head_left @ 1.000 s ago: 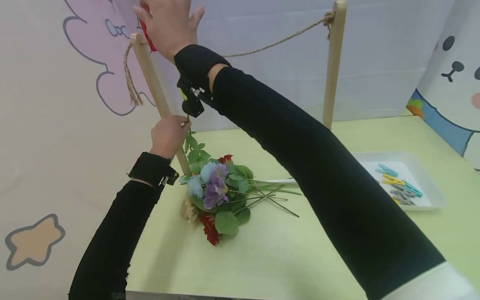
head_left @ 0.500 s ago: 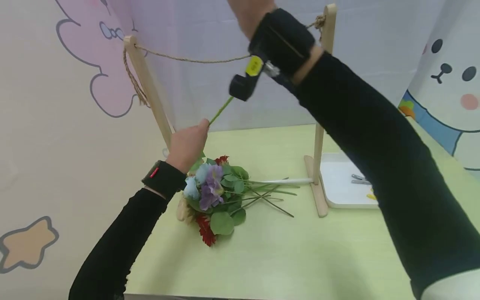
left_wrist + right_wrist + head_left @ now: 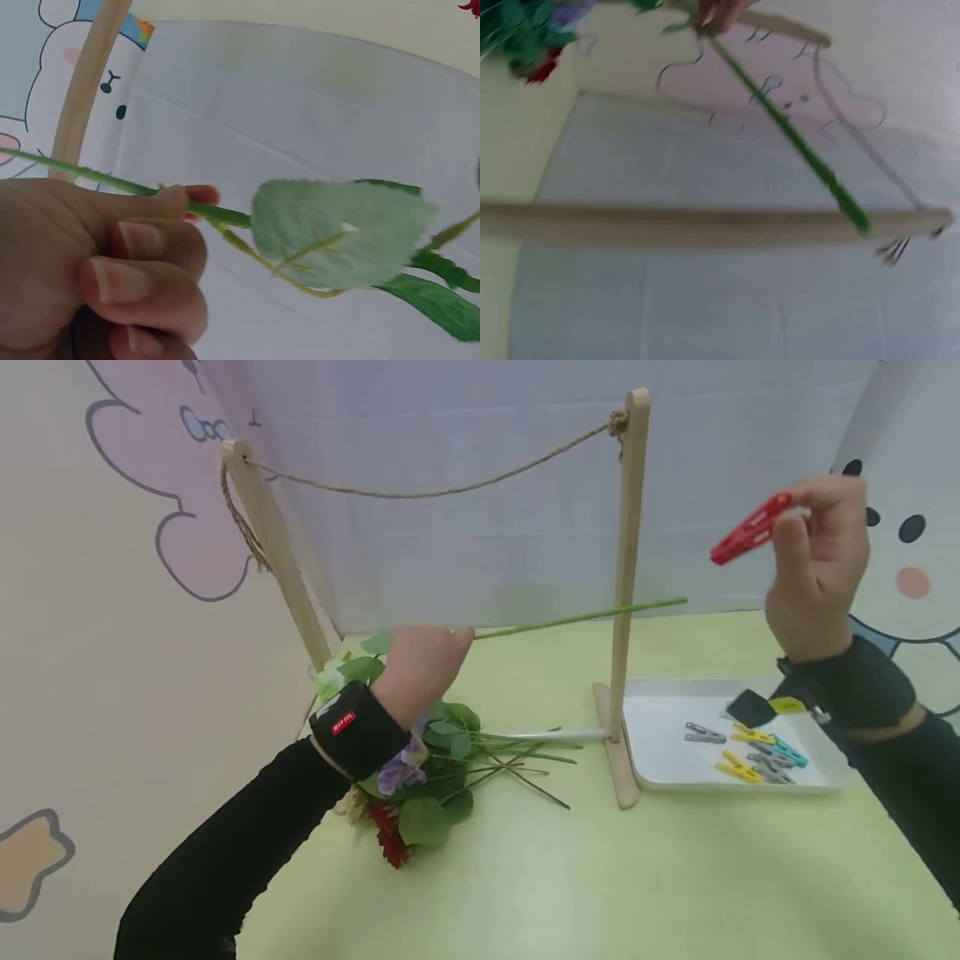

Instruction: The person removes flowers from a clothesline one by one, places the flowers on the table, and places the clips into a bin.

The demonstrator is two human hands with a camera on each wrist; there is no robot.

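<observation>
The left hand (image 3: 420, 664) curls its fingers round a long green leafy flower stem (image 3: 577, 617), held nearly level just above the mixed bouquet (image 3: 427, 760), left of the right wooden post (image 3: 625, 585); the right hand (image 3: 821, 568), right of that post and above the white tray (image 3: 660, 752), pinches a red plastic clothespin (image 3: 750, 529).

Setting was a staged craft station, nursery-style: cartoon wall panels (image 3: 172, 527), a pale green worktop (image 3: 600, 885), a wooden rack strung with twine (image 3: 420, 492), a white tray of clothespins (image 3: 660, 760).
</observation>
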